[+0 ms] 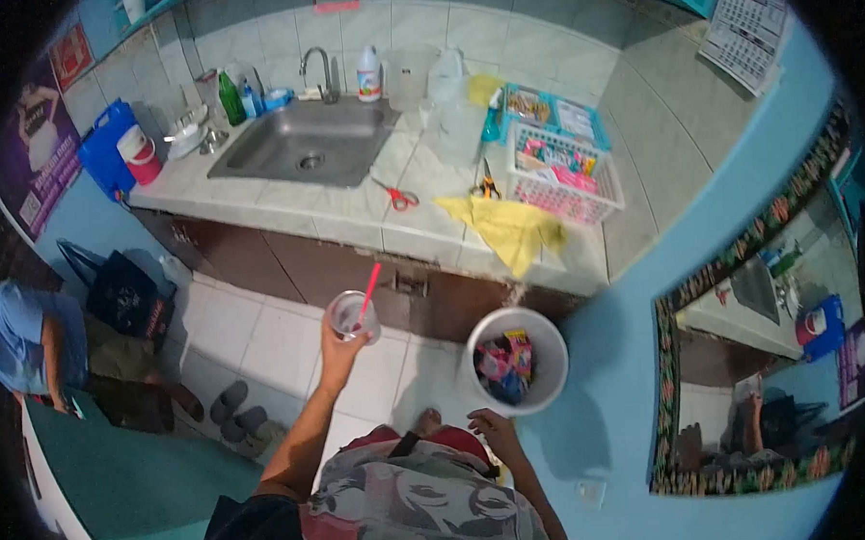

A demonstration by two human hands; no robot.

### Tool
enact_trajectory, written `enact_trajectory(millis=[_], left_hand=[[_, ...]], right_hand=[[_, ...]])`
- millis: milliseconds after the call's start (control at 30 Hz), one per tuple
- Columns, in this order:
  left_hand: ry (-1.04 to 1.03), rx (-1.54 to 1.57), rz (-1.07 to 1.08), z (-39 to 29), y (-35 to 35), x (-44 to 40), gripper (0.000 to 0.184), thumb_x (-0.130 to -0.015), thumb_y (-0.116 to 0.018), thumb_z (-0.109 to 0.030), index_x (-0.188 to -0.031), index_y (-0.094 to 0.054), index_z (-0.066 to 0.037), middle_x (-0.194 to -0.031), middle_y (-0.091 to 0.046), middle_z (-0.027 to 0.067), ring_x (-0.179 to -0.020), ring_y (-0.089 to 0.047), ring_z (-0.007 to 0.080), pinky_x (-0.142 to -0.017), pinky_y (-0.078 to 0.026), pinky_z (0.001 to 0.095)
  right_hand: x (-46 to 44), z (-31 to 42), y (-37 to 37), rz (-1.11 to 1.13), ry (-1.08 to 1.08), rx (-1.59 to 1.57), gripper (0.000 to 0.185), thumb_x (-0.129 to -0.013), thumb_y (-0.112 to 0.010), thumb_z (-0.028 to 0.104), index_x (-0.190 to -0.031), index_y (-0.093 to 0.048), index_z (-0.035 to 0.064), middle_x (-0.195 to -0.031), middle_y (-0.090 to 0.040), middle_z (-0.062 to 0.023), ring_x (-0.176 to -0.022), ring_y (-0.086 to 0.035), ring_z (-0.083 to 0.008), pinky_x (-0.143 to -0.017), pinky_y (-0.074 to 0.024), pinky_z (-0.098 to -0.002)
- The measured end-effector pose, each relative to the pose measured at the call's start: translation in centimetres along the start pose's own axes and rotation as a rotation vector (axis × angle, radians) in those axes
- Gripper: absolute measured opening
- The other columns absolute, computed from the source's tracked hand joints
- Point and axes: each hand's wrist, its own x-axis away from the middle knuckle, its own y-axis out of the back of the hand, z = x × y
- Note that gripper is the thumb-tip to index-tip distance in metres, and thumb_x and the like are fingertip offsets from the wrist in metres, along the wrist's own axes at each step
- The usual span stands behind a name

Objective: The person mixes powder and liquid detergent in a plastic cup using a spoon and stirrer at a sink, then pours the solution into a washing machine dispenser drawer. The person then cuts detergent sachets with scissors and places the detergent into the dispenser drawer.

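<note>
- Showing at far left: 1 other person in light blue top (32,331), beside teal flat surface (162,484).
- Blue plastic jug (107,149) and red-and-white round jug (141,159), side by side, left end of white tiled counter (343,204).
- Black fabric tote bag (125,295) near that person.
- 2 dark grey slippers (229,401) on white tile floor (276,344).
- Green bottle (230,97) upright, near rectangular metal sink (282,141); curved metal tap (323,70) behind sink.
- Left hand (343,349) wrapped around clear round cup (347,312); red stick (370,284) leans in it. Cup is held up in front of counter; contents unclear.
- Red-handled scissors (403,201) on counter, right of sink.
- Right hand (493,428): fingers loosely spread, near white round bin (554,356) holding colourful wrappers (504,363).
- Yellow cloth (510,226) hangs over counter edge, above bin; black-and-orange scissors (488,184) just behind.
- White plastic basket (586,203), colourful packets (558,158) inside.
- Far right: dark floral-framed mirror (759,352) against light blue wall (637,300).
</note>
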Motion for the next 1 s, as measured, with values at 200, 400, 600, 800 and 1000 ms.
enact_trajectory(millis=[200,400,600,800,1000], left_hand=[[-0.096,0.009,0.018,1.1,-5.4,-14.4,0.077,-0.067,-0.073,-0.004,-0.132,-0.032,0.000,-0.123,-0.045,0.0138,-0.113,-0.045,0.0216,-0.096,-0.039,0.0330],[-0.243,-0.087,0.004,3.4,-10.4,-30.1,0.072,-0.067,-0.072,-0.005,-0.128,-0.035,0.001,-0.116,-0.048,0.0149,-0.098,-0.051,0.0216,-0.083,-0.044,0.0311],[-0.217,-0.069,-0.042,7.8,-16.1,-45.9,0.073,-0.068,-0.076,-0.006,-0.127,-0.035,0.006,-0.116,-0.047,0.0143,-0.100,-0.050,0.0204,-0.089,-0.040,0.0303],[-0.250,-0.146,-0.103,15.8,-18.4,-54.3,0.076,-0.067,-0.079,-0.011,-0.127,-0.036,0.007,-0.123,-0.040,0.0151,-0.113,-0.041,0.0218,-0.098,-0.032,0.0319],[-0.104,-0.005,0.029,15.6,-19.9,-54.6,0.088,-0.068,-0.077,-0.006,-0.135,-0.021,0.005,-0.131,-0.034,0.0180,-0.120,-0.036,0.0251,-0.102,-0.030,0.0343]], right_hand=[[-11.6,6.2,7.9,-0.259,0.144,0.019,0.016,-0.092,-0.049,0.010,-0.101,-0.060,0.0030,-0.085,-0.064,-0.0057,-0.077,-0.060,-0.0100,-0.068,-0.0480,-0.0267],[-16.7,10.4,10.4,-0.433,-0.005,-0.223,0.016,-0.092,-0.048,0.010,-0.101,-0.060,0.0040,-0.087,-0.063,-0.0045,-0.080,-0.059,-0.0112,-0.072,-0.0467,-0.0265],[-22.4,12.5,9.6,-0.603,-0.122,-0.256,0.016,-0.092,-0.047,0.007,-0.101,-0.059,0.0010,-0.085,-0.063,-0.0058,-0.082,-0.059,-0.0133,-0.074,-0.0465,-0.0260],[-27.9,14.9,10.1,-0.699,-0.196,-0.122,0.017,-0.092,-0.049,0.009,-0.101,-0.059,-0.0003,-0.086,-0.064,-0.0100,-0.082,-0.062,-0.0155,-0.073,-0.0475,-0.0271],[-32.4,18.1,11.0,-0.688,-0.119,0.006,0.016,-0.089,-0.051,0.007,-0.101,-0.060,-0.0002,-0.089,-0.064,-0.0136,-0.082,-0.064,-0.0206,-0.073,-0.0490,-0.0299]])
